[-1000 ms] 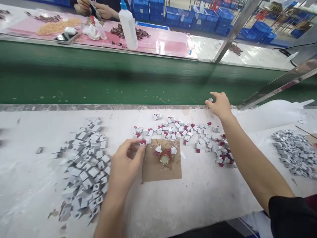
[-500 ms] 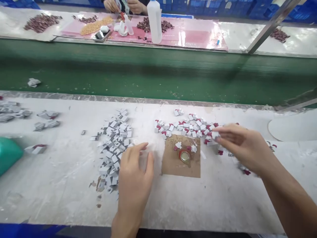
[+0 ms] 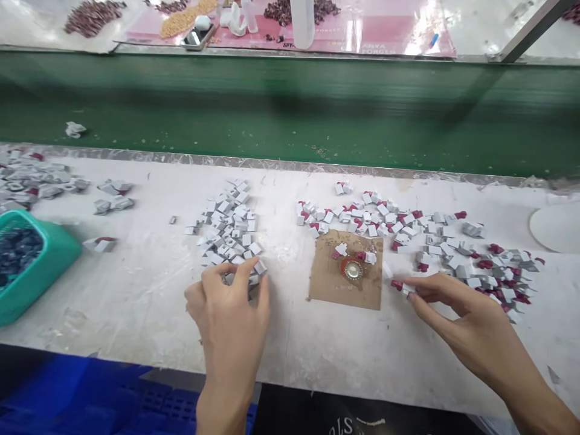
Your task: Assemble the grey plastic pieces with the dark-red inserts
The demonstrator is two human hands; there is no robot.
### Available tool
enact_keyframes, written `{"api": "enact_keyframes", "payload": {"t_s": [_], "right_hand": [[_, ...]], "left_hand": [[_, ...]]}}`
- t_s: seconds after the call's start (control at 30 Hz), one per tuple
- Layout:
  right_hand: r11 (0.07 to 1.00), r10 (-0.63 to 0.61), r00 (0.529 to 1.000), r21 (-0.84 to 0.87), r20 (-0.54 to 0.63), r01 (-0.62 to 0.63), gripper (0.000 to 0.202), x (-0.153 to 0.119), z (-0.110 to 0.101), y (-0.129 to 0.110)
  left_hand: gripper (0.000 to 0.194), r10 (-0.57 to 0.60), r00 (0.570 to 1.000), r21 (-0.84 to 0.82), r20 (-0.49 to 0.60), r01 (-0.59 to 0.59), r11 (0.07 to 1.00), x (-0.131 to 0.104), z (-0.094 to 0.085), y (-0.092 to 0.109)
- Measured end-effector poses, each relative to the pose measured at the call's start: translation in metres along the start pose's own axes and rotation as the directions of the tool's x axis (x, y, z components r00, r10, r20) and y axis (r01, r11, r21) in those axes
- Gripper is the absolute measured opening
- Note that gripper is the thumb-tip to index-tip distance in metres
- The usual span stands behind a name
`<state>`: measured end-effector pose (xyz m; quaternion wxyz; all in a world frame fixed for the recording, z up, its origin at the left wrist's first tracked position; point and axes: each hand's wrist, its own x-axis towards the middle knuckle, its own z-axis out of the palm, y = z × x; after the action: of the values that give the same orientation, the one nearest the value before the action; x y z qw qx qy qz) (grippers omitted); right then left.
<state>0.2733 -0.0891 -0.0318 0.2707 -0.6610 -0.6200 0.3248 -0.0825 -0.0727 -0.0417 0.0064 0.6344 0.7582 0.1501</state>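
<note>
My left hand [image 3: 231, 308] is at the near end of a pile of small light-grey plastic pieces [image 3: 229, 223]. Its thumb and index finger close on one grey plastic piece [image 3: 260, 267] from that pile. On the right, my right hand [image 3: 462, 320] pinches a small grey-and-maroon plastic piece [image 3: 400, 286] just above the table, its maroon end pointing left. Between the hands lies a brown cardboard square [image 3: 326, 284], bearing a round metal-rimmed disc [image 3: 352, 270] with a red edge and two grey-and-maroon pieces.
Grey-and-maroon pieces [image 3: 453, 248] spread behind and beside my right hand. A green basket [image 3: 58, 254] of dark parts stands at the left, near more grey pieces [image 3: 40, 181]. Beyond the table runs a green belt [image 3: 254, 109]; a white bottle [image 3: 302, 24] stands past it.
My view has tilted downward. My left hand has closed on a grey piece at the pile. My right hand has come nearer from the scattered pieces, carrying a grey-and-maroon piece toward the cardboard's right side.
</note>
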Motion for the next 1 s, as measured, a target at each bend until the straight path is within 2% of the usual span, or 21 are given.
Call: {"api": "enact_keyframes", "payload": {"t_s": [0.13,0.23,0.33,0.4,0.5,0.57,0.77,0.87,1.0], "right_hand": [[0.982,0.087,0.996,0.172,-0.033,-0.080,0.019,0.003,0.003,-0.014],[0.934,0.137,0.990,0.336,-0.015,-0.124,0.021,0.010,0.009,-0.027],[0.876,0.184,0.982,0.446,0.046,-0.185,0.020,0.019,0.017,-0.038],[0.858,0.199,0.978,0.471,0.068,-0.207,0.019,0.024,0.022,-0.043],[0.867,0.178,0.982,0.463,0.056,-0.183,0.016,0.027,0.029,-0.046],[0.896,0.123,0.992,0.428,0.022,-0.120,0.012,0.027,0.032,-0.048],[0.954,-0.075,0.996,0.289,-0.042,0.084,0.021,0.027,0.039,-0.053],[0.962,-0.140,0.989,0.230,-0.042,0.146,0.024,0.028,0.040,-0.054],[0.963,-0.157,0.987,0.217,-0.039,0.162,0.024,0.028,0.039,-0.056]], "left_hand": [[0.023,-0.022,1.000,-0.018,0.020,0.022,1.000,0.007,0.001,0.007],[0.013,0.050,0.997,-0.181,0.061,-0.038,0.983,0.009,0.002,0.014],[0.012,0.123,0.983,-0.378,0.134,-0.064,0.924,0.008,0.007,0.026],[0.014,0.143,0.974,-0.427,0.173,-0.057,0.902,0.007,0.013,0.033],[0.018,0.156,0.963,-0.440,0.219,-0.045,0.897,0.004,0.021,0.036],[0.019,0.161,0.961,-0.447,0.225,-0.045,0.894,0.003,0.024,0.034],[0.018,0.163,0.965,-0.501,0.207,-0.039,0.865,0.006,0.017,0.031],[0.014,0.124,0.969,-0.553,0.212,0.015,0.833,0.007,0.012,0.037],[0.012,0.060,0.954,-0.651,0.293,0.153,0.744,0.006,0.009,0.047]]}}
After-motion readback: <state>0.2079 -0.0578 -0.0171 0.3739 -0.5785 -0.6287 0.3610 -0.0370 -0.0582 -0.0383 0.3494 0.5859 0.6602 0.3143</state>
